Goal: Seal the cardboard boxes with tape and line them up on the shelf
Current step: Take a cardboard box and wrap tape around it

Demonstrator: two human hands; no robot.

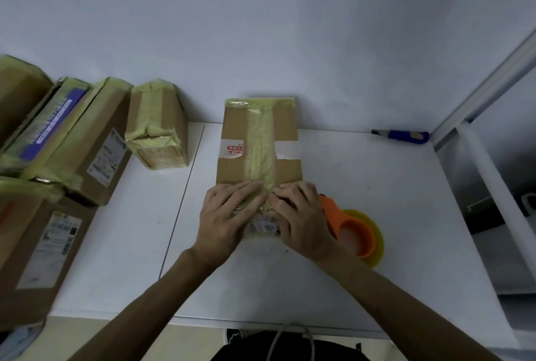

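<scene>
Cardboard, brown and matte: box [285, 163] lies flat on the white table [377, 186], its near end under both my hands and the rest running away past my fingertips.

- Tape [261, 151]: a yellowish, glossy, wrinkled strip down the centre seam, folded over the far end. A white printed band crosses it beyond my fingers.
- Left hand [229, 215]: flat, fingers straight, pressing the tape down.
- Right hand [303, 218]: fingers bent, tips on the seam. I cannot tell whether they pinch the tape end or only press.
- Handling, my guess: light, with stiff panels that hold shape. The tape is slick, so take it by the long bare-cardboard sides, one hand each. The corners probably dent easily.
- Dispenser [356, 233]: orange plastic with a translucent yellow roll, just right of my right hand.
- Knife [406, 136]: blue, well beyond my right hand by the wall.
- Taped boxes [158, 128]: left of my left hand, rumpled tape at the edges.
</scene>
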